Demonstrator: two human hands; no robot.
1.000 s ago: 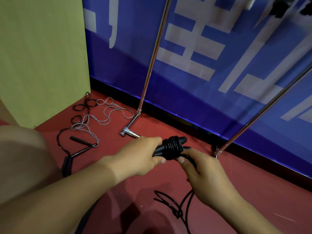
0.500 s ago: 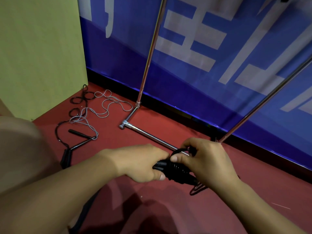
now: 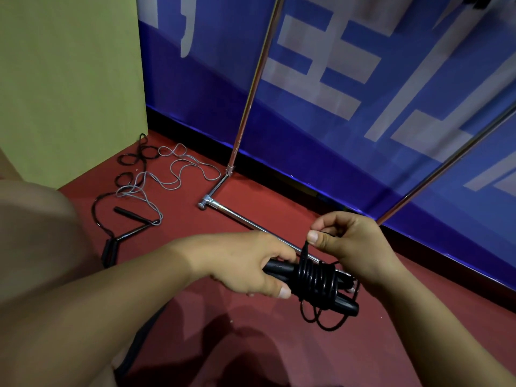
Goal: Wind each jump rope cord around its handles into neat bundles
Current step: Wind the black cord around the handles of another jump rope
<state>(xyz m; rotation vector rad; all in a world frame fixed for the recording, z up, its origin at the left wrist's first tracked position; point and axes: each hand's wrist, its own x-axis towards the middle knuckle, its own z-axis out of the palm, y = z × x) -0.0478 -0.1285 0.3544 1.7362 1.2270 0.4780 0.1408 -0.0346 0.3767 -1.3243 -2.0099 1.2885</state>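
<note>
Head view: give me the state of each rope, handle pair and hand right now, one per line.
Black rope bundle: several turns wound round paired handles, loose tail hanging below.
Left hand: grips the handles.
Right hand: pinches the black cord above the bundle.
Grey rope: unwound, sprawled on the red floor.
Second black rope: unwound, tangled with the grey one.
Loose handles: lying apart on the floor.

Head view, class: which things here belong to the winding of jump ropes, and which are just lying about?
Belong to the job:
- left hand gripping the black handles
- right hand pinching the black cord
- grey rope and second black rope, loose on the floor

Just there:
- metal stand
- blue banner
- green panel
</note>
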